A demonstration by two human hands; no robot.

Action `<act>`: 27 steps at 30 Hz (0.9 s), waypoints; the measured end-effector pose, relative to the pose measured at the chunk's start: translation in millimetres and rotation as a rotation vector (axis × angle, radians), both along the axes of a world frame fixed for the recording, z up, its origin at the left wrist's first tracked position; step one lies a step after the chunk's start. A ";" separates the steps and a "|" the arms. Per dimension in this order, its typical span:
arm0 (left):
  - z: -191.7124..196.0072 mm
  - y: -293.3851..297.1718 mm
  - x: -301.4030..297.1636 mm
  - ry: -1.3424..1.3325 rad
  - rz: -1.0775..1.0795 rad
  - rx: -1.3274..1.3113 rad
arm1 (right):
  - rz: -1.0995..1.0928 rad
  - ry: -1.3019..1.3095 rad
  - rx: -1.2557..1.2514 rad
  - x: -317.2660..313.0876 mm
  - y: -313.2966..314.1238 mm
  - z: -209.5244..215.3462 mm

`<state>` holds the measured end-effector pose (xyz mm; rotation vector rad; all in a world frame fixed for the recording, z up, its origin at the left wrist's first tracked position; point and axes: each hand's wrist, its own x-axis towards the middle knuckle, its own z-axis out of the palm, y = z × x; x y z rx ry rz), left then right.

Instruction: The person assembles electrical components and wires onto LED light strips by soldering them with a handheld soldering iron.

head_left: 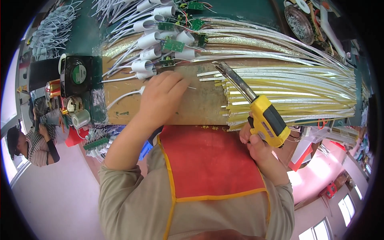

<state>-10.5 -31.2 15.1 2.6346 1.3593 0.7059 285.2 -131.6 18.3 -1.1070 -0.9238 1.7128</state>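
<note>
My left hand (163, 96) rests low over the brown work board, its fingers curled around a white plastic housing with a white cord (123, 96). Most of that housing is under the hand; a thin light wire end pokes out on the right. My right hand (259, 147) grips a yellow and black soldering gun (269, 120), its metal barrel slanting up and left over the strips. Beneath the barrel lies a fan of yellow and white LED strips (288, 89). Above my left hand sit several white cylindrical housings (143, 67) with cords, some with green circuit boards (173, 45) attached.
A black fan (77, 75) stands at the board's left, near a wire spool (81, 119) and a red-gold can (53, 89). More LED strips (256, 40) stretch across the back. A round metal dish (299, 26) is at far right. Another person (38, 144) sits at left.
</note>
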 end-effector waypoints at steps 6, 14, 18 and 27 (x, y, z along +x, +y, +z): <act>-11.6 2.6 7.0 -0.042 0.045 0.015 | 0.100 -0.148 0.015 3.9 -6.2 -9.4; -3.5 3.3 12.8 -0.069 0.078 -0.040 | 0.098 -0.215 0.072 0.6 -8.0 -16.3; -4.1 4.2 15.9 -0.139 0.096 -0.019 | 0.129 -0.261 0.087 1.3 -7.6 -17.1; -9.6 6.8 16.9 -0.137 0.067 0.001 | 0.173 -0.302 0.064 1.0 -2.8 -12.3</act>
